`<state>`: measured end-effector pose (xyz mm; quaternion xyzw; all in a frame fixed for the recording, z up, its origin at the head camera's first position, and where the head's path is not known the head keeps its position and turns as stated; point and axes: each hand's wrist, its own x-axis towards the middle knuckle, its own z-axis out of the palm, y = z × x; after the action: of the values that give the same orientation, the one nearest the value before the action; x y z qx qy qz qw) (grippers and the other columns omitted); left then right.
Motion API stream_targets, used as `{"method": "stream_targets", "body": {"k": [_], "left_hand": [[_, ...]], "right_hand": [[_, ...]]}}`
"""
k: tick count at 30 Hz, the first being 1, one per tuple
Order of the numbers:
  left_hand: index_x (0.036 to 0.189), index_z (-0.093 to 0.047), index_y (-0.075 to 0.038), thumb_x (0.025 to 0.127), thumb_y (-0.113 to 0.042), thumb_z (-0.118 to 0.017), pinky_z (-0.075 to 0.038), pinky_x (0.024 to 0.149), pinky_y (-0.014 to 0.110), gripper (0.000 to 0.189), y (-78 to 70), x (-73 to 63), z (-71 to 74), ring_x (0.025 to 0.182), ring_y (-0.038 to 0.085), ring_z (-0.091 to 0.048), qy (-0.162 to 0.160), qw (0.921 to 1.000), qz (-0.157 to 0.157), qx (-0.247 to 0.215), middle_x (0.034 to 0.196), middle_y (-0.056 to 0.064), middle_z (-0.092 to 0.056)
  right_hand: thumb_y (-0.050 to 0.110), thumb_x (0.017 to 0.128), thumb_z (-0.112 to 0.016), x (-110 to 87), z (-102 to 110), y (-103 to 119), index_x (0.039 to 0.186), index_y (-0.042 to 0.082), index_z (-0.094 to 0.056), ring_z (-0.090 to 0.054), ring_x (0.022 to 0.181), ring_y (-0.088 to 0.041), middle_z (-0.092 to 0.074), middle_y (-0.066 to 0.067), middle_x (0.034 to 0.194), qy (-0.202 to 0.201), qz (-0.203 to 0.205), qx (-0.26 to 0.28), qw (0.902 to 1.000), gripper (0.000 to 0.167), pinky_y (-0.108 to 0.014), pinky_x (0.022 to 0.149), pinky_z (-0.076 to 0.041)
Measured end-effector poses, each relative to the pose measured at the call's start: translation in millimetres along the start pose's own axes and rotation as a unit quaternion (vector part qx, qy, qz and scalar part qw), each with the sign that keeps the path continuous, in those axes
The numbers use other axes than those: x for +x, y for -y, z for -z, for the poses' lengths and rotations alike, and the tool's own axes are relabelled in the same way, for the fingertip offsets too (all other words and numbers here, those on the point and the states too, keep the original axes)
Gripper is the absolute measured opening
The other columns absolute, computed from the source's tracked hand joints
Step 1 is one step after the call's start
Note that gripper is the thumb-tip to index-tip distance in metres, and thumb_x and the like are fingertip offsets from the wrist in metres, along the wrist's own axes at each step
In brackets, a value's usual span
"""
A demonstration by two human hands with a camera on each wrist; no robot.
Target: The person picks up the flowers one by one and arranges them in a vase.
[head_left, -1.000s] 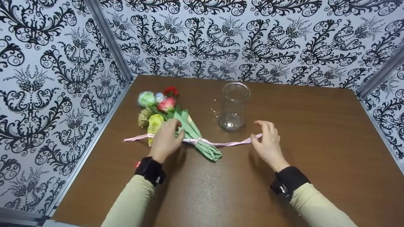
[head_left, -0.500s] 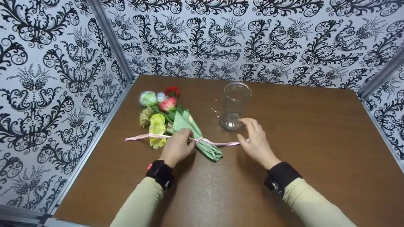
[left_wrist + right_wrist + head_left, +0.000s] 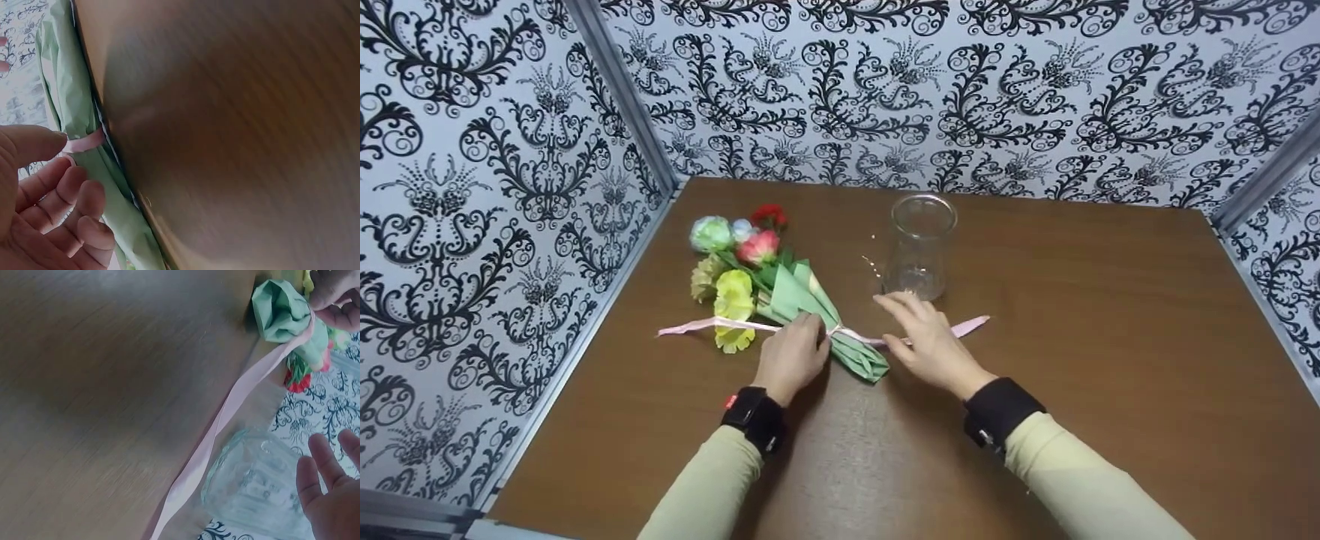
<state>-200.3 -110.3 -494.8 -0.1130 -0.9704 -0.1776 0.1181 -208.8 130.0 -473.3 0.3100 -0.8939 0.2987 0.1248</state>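
Note:
A bouquet of artificial-looking flowers wrapped in green paper (image 3: 799, 289) lies on the table, with its heads toward the back left. A pink ribbon (image 3: 971, 325) is tied round the wrap, and its two tails stretch left and right. My left hand (image 3: 793, 352) is at the tie; in the left wrist view its thumb and forefinger pinch the ribbon (image 3: 84, 142) beside the paper. Over the right tail hovers my right hand (image 3: 934, 345), its fingers parted. In the right wrist view those fingers (image 3: 326, 467) hold nothing, and the ribbon runs past them.
A clear glass vase (image 3: 922, 240) stands upright just behind my right hand. Left of it lies a small sprig of whitish beads (image 3: 871, 264). Patterned panels (image 3: 885, 97) border the brown table (image 3: 1110, 300) at the back and sides.
My left hand has moved right, from beside the yellow flower to the tie. My right hand has moved left along the ribbon from its tail end, which now shows. Bouquet and vase stay put.

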Motion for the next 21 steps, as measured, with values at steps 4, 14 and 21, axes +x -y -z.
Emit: {"method": "stream_targets", "body": {"k": [4,14,21], "left_hand": [[0.089,-0.061,-0.007,0.094,-0.020,-0.072,-0.055,0.060,0.052,0.018,-1.6,-1.8,-1.7,0.075,0.035,-0.068,-0.011,0.9997,-0.008,0.019,0.087,0.009,-0.063],[0.090,-0.061,-0.005,0.097,-0.016,-0.067,-0.055,0.058,0.052,0.015,-2.2,-4.4,-5.2,0.072,0.035,-0.068,-0.022,0.9986,-0.028,0.038,0.085,0.012,-0.064],[0.086,-0.059,-0.006,0.096,-0.014,-0.066,-0.054,0.055,0.050,0.015,-2.2,-4.3,-7.3,0.069,0.034,-0.067,-0.035,0.9968,-0.047,0.053,0.082,0.011,-0.063]], "right_hand": [[0.013,0.095,-0.070,3.3,-9,6,0.147,0.010,-0.054,-0.056,0.122,-0.038,-0.056,-0.014,0.139,0.026,0.016,-0.002,0.9995,0.054,-0.061,0.093,-0.047],[0.013,0.101,-0.064,6.1,-31,14,0.142,0.012,-0.059,-0.059,0.113,-0.035,-0.060,-0.010,0.129,0.073,0.017,-0.013,0.9971,0.042,-0.051,0.085,-0.047],[0.018,0.104,-0.060,9.5,-40,15,0.141,0.016,-0.061,-0.058,0.104,-0.033,-0.060,-0.009,0.115,0.102,-0.002,-0.033,0.9942,0.037,-0.049,0.082,-0.046]]}}
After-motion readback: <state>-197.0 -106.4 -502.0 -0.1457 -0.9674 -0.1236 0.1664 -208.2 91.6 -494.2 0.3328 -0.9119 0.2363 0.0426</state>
